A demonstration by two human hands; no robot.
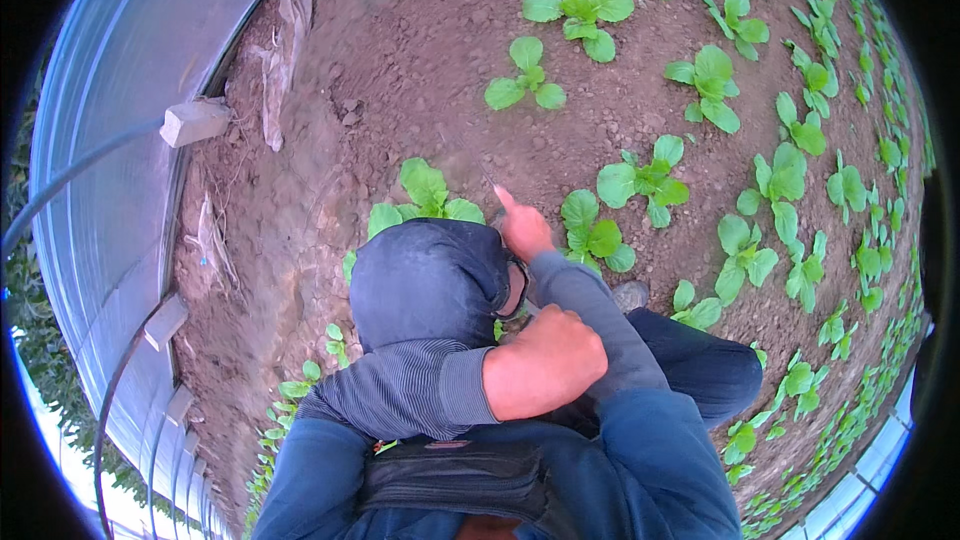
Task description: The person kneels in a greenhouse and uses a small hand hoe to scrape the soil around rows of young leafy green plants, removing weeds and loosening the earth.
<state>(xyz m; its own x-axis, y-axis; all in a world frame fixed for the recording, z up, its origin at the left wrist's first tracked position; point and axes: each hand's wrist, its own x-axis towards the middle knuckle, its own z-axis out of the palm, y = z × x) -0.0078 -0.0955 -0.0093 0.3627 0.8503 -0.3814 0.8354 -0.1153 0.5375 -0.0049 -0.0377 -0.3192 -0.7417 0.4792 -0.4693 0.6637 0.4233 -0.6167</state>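
My right hand, at the end of a grey sleeve, is closed around a thin, blurred metal tool that points up and left over the soil. A leafy green seedling grows just right of this hand, and another seedling stands to its left, partly behind my dark-clothed knee. My left hand reaches out of a striped cuff and is bent beside my right forearm. Its fingers are mostly hidden, so whether it holds something cannot be told.
Rows of seedlings spread over brown soil on the right. Along the left edge runs plastic sheeting with bent hoops and pale blocks. Torn, dirty film lies near it. A shoe shows beside my other knee.
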